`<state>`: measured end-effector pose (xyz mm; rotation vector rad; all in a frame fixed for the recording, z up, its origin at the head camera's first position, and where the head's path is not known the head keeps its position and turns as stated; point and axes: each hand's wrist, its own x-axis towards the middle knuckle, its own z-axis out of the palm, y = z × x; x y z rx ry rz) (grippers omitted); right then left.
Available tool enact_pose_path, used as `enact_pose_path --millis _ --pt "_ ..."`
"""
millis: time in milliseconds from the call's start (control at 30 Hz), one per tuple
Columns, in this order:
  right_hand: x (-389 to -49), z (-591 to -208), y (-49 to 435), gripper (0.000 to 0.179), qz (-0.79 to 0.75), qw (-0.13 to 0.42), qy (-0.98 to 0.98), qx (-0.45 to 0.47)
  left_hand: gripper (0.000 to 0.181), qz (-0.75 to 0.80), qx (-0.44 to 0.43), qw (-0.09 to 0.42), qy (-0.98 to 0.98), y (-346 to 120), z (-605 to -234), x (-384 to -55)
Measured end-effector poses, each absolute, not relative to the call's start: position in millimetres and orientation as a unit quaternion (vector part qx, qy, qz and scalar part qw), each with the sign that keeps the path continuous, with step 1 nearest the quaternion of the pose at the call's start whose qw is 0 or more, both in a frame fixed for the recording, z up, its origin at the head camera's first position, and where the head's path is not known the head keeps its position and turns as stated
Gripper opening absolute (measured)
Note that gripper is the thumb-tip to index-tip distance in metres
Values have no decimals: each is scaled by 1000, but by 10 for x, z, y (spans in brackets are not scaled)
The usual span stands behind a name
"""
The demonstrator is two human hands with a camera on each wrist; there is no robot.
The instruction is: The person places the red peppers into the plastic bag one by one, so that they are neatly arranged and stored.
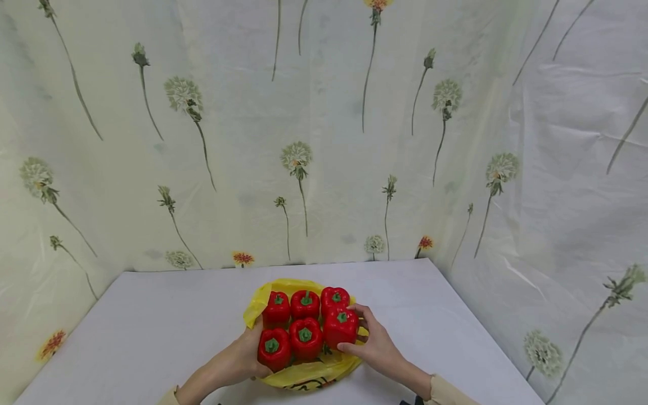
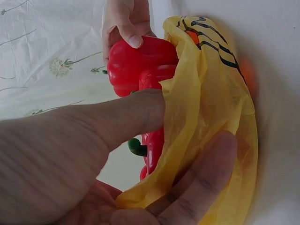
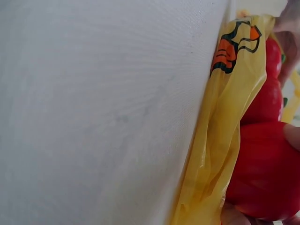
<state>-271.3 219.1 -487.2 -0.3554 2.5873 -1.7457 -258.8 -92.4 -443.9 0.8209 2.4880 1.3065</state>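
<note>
Several red bell peppers [image 1: 305, 333] with green stems sit close together in an opened yellow plastic bag [image 1: 324, 373] on the table. My right hand [image 1: 378, 342] grips the front right bell pepper [image 1: 334, 332], thumb at its near side and fingers at its far right side. This pepper stands a little higher than its neighbours. On the bag's left side, my left hand [image 1: 240, 357] holds the rim. In the left wrist view, the yellow plastic [image 2: 206, 108] lies between its thumb and fingers, beside the peppers. The bag hides the peppers' lower parts.
The white tabletop [image 1: 182, 315] stretches around the bag on both sides. Behind it and to the right hang pale sheets [image 1: 243, 197] printed with dandelions. Black and orange print marks the bag's near side.
</note>
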Motion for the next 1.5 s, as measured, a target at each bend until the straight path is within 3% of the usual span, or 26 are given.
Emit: enact_pose_path --millis 367,1167,1500 --pt "-2734 -4896 2248 80 -522 8 847 -94 120 443 286 111 842 -917 -4443 -2585" --pt "-2769 -4852 2488 73 -476 65 855 -194 122 463 298 119 826 -913 -4436 -2543" --pt "-2790 -4820 2469 77 -481 81 859 -152 123 458 300 119 829 -892 -4439 -2556"
